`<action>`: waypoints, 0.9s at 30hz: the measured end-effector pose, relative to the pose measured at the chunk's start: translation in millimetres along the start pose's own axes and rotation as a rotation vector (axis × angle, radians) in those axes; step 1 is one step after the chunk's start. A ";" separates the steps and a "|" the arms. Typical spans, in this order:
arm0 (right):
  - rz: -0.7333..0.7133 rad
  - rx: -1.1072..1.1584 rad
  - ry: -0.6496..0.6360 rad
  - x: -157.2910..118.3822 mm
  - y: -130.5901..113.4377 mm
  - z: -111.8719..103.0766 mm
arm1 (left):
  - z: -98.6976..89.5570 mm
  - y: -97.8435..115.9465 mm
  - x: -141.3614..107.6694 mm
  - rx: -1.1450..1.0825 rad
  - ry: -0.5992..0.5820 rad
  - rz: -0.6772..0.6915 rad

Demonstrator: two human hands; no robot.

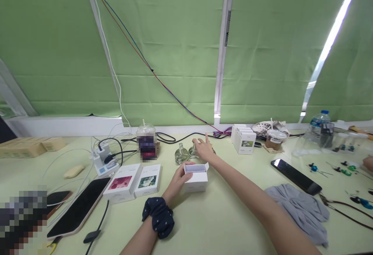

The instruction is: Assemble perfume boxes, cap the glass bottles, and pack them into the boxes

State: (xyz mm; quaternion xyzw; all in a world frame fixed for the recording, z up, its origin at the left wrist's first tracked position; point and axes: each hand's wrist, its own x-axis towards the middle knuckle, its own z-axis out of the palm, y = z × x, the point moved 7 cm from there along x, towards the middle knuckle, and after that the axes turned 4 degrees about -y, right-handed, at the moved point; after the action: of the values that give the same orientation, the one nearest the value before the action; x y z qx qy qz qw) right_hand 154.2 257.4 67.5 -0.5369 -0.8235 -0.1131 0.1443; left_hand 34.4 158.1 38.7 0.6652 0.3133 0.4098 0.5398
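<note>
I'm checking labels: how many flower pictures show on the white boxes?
3: a pink one on the left flat box, one on the right flat box, one on the front standing box. More may be hidden on the boxes behind it or the held box.

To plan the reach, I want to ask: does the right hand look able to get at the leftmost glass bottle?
Probably yes: the right hand is close and the leftmost glass bottle stands uncovered, though the neighbouring bottle stands between them.

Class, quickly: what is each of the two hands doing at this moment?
Left hand: closed on the open white box.
Right hand: open, fingers spread, over the glass bottles; any grip cannot be told.
</note>
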 end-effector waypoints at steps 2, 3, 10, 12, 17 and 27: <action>-0.004 0.009 0.027 -1.4 -1.1 0.5 | 0.3 0.6 0.3 -0.007 0.003 -0.004; -0.009 0.017 0.037 -1.9 -1.8 0.3 | 0.5 1.1 0.5 -0.010 0.002 -0.003; -0.036 0.059 0.092 -7.4 -4.3 -8.4 | 0.6 2.9 0.8 -0.045 -0.018 -0.011; -0.039 0.121 0.165 -13.6 -1.0 -22.0 | -0.3 2.5 1.1 -0.045 -0.016 -0.011; 0.058 0.468 0.477 -44.3 21.9 -78.8 | -1.2 -1.5 3.0 -0.041 -0.046 -0.013; -0.107 0.833 0.458 -96.3 -0.6 -107.0 | -5.0 -12.0 12.4 -0.051 -0.140 0.051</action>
State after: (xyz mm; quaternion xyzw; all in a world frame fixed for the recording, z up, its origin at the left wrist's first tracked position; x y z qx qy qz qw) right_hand 202.8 138.6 132.7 -0.3512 -0.7723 0.1038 0.5191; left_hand 36.0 173.7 30.0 0.6861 0.2471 0.3839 0.5665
